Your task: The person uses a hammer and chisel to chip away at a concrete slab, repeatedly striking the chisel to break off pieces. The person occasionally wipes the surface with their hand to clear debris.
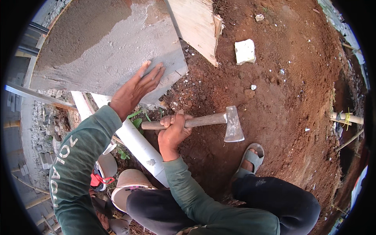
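Observation:
My left hand (137, 88) lies with fingers stretched on the grey, cement-stained board (113, 51), close to its near right corner. My right hand (174, 132) is closed round the wooden handle of a hatchet (211, 120). Its metal head points to the right, over the soil, and the blade edge faces toward me. The handle's butt sticks out to the left of my fist. Part of the board's surface at the far left is darker and looks damp.
A pale wooden board (196, 23) leans beyond the grey one. White pipes (143, 147) run below my left forearm, beside a pale bucket (131, 184). A white block (245, 51) rests on the reddish soil. Another person's hand (103, 220) shows at lower left.

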